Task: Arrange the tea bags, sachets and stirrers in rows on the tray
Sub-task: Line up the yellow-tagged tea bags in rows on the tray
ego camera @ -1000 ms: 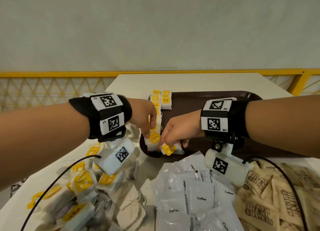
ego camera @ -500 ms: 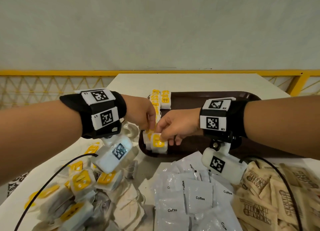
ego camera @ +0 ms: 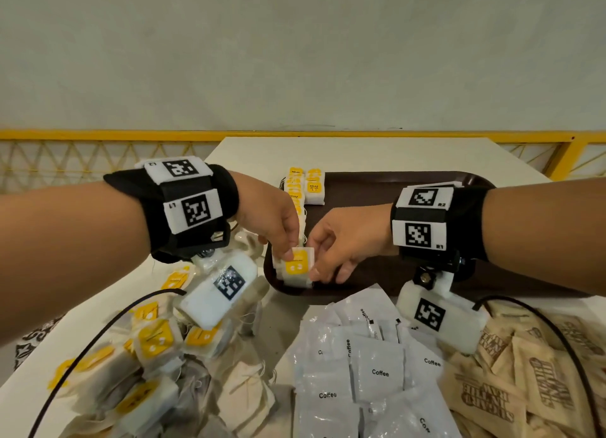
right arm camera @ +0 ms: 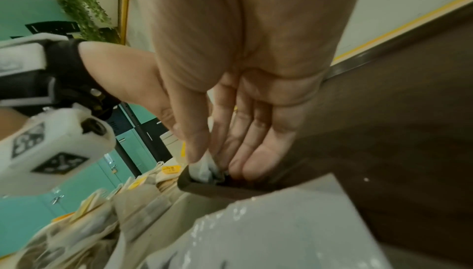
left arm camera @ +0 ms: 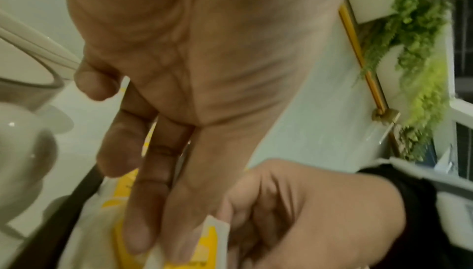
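Observation:
A dark brown tray point(ego camera: 377, 188) lies across the table, with a row of yellow-tagged tea bags point(ego camera: 295, 188) along its left edge and a second short row point(ego camera: 314, 188) beside it. At the near left corner, one tea bag point(ego camera: 296, 267) lies at the row's end. My left hand point(ego camera: 287, 252) pinches its top left corner, thumb and fingertips on the yellow tag point(left arm camera: 212, 239). My right hand point(ego camera: 316, 267) pinches its right edge. In the right wrist view the white bag point(right arm camera: 203, 169) sits just inside the tray point(right arm camera: 384, 131) rim. I see no stirrers.
Loose tea bags point(ego camera: 154, 339) are heaped at the near left. White coffee sachets point(ego camera: 377, 368) lie in front of the tray, brown sugar sachets point(ego camera: 524, 388) at the near right. White cups point(left arm camera: 23, 142) stand left of the tray. Black cables trail from both wrists.
My right hand carried the tea bag left from the tray's near edge to the end of the row. My left hand shifted from the row onto that bag.

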A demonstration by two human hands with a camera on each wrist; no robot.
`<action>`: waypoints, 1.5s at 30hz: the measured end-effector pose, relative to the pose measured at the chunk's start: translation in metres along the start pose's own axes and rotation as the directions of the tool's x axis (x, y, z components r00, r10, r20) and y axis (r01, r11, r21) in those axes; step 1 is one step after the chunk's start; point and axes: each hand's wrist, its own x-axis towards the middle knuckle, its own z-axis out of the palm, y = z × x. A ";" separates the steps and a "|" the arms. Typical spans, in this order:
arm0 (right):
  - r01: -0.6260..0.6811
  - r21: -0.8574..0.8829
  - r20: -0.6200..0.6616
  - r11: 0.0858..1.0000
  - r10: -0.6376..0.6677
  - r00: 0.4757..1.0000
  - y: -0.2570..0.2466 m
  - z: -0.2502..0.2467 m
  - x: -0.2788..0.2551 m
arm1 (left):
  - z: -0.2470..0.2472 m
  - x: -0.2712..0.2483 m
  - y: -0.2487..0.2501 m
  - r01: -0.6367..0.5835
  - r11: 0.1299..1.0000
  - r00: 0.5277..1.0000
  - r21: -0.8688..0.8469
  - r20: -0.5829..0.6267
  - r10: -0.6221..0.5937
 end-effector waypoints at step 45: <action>0.010 -0.248 0.005 0.969 -0.009 1.000 -0.004 0.002 0.006 | -0.007 0.014 -0.001 0.073 0.971 0.973 0.227 -0.230 -0.019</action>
